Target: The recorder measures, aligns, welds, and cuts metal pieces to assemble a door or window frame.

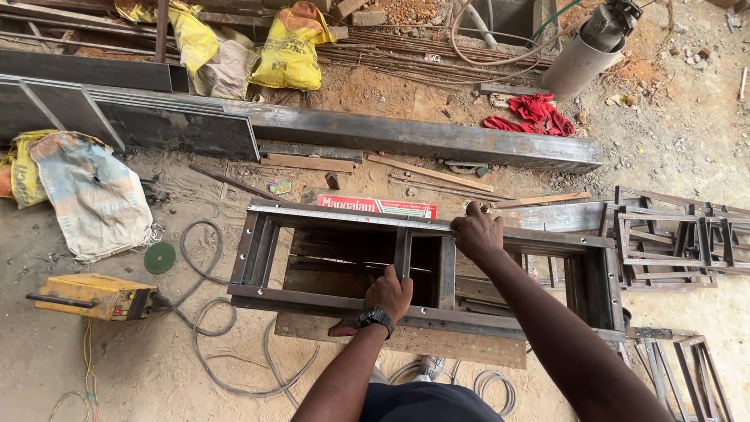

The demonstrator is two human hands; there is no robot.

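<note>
Two hands are working on one rectangular steel frame [258,254], which is lying flat at the centre of the picture on a wooden board [437,344] that is keeping it off the sandy ground. The left hand [388,294], wearing a black wristwatch [376,318], is closing its fingers around the short upright steel bar [402,252] standing between the frame's near and far rails, apparently holding it square in its gap. The right hand [476,233], just right of centre, is pressing down on the far rail with fingers curled over a steel rule or tape [351,219] running along that rail's top edge; the thumb is pinning it, likely so the reading is not slipping. Whether the fingertips are gripping anything else cannot be told.

A red and white flat carton [376,205] is resting just behind the far rail. At lower left a yellow welding machine [98,296] is sitting on the sand, its grey cable [205,312] looping toward the frame, near enough to reach the joint. A green cutting disc [160,257] is lying beside it. Along the upper half a long steel beam [437,141] is stretching across, with a red cloth [535,115] behind it at upper right. Smaller finished frames [680,238] are stacking up at the right edge, well apart from the hands.
</note>
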